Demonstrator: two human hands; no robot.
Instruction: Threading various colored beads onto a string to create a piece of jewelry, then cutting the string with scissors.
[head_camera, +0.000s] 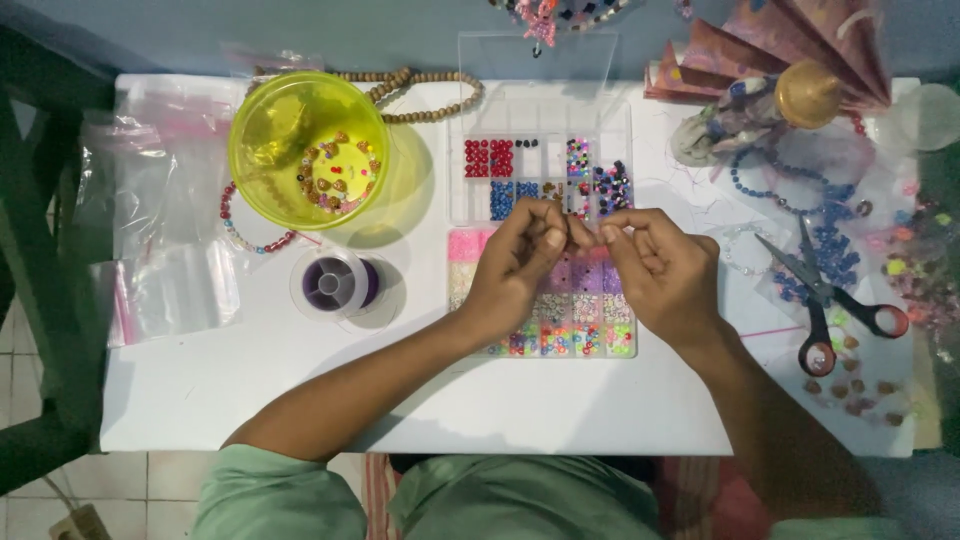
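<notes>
Two hands over a white tabletop (250, 390) on a tiled floor.
Left hand (515, 265) and right hand (665, 270) meet fingertips, fingers pinched narrow above the bead organizer box (480, 200); any held thing is too small to tell. Yellow bowl (270, 125) at ten o'clock.

1 head-worn camera looks straight down, fairly close, on a white table (300, 390), the person's chest at the bottom edge.

The person wears a pale green short-sleeved shirt; its sleeves end near the elbows, leaving both forearms bare. The left hand (515, 262) and right hand (665, 270) are ungloved, without rings or wristbands.
</notes>
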